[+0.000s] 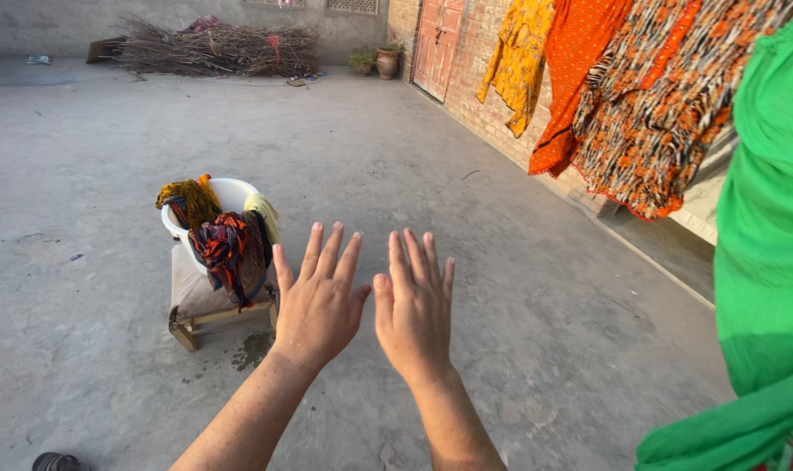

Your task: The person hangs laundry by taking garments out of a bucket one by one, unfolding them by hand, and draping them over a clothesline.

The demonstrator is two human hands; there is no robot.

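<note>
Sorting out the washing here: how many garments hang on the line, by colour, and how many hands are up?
Yellow garment: 1
Orange garment: 1
Patterned orange and black garment: 1
Green garment: 1
Left hand and right hand, both open and empty: 2
Total: 4 garments, 2 hands

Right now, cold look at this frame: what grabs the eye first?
Two bare hands, the left hand and the right hand, held up open with fingers spread, holding nothing, at centre. Left of them, a white tub draped with wet clothes sits on a low wooden stool. On the right hang bright garments: a green cloth nearest, then patterned, orange and yellow.
</note>
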